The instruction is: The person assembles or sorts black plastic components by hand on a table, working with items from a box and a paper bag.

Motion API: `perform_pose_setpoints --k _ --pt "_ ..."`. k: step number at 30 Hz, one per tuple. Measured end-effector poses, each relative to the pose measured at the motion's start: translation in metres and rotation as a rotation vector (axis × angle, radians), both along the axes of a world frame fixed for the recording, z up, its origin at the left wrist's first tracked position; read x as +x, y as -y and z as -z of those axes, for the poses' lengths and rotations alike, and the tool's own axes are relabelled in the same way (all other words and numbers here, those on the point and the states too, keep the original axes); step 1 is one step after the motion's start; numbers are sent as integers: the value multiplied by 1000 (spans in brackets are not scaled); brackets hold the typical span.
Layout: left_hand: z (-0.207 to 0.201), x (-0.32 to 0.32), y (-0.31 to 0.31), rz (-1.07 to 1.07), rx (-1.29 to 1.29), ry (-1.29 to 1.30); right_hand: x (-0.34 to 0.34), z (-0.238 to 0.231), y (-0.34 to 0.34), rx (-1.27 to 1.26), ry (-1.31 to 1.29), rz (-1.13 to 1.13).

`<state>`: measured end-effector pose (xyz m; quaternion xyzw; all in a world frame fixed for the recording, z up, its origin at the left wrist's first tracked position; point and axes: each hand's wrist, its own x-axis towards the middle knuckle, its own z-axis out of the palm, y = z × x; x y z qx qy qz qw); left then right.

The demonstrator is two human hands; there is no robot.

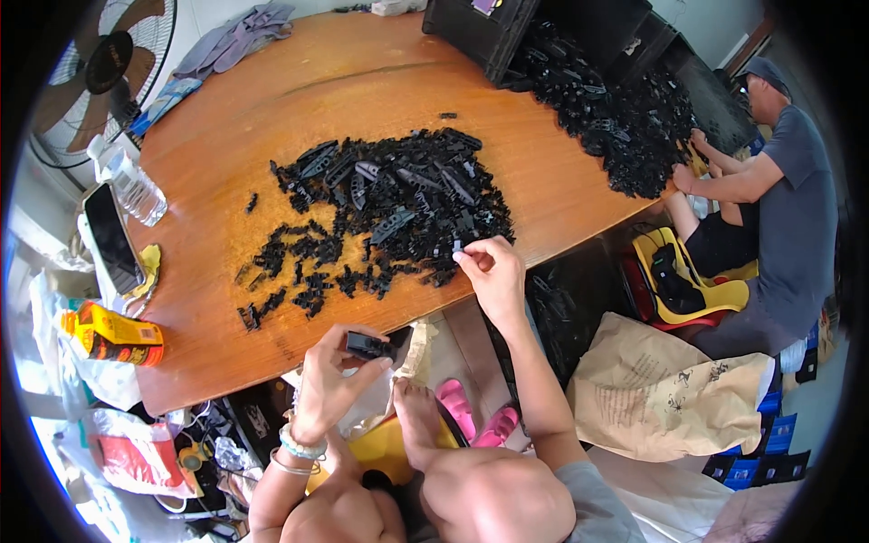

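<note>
My left hand (328, 385), bracelets on its wrist, is raised in front of the table's near edge. Its fingers are closed round a black plastic part (369, 346), oblong and glossy. At the near right side of a pile of black plastic parts (407, 185), my right hand (496, 279) pinches a small light-grey piece (457, 247) between thumb and fingertip. Long boat-shaped pieces lie on top of that pile, and small black pieces (303, 253) are scattered toward its left.
The brown wooden table (199, 317) holds a yellow bottle (113, 335), a phone (113, 237), a clear bottle (136, 190) and a fan (107, 63) along the left. A larger black heap (602, 109) spills from a crate (471, 32). Another person (797, 208) works there. Below lies a paper bag (670, 385).
</note>
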<state>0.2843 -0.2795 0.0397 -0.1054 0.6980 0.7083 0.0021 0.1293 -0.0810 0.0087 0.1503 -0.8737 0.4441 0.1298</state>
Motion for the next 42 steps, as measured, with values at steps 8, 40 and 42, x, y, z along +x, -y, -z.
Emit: perform_pose_setpoints --k 8,40,42 --pt "-7 -2 -4 -44 32 33 0 2 4 -289 41 90" --pt "-10 6 -4 -76 147 17 105 -19 43 -306 269 -485" --pt "-12 -2 4 -48 -218 -89 101 -13 36 -360 354 -475"
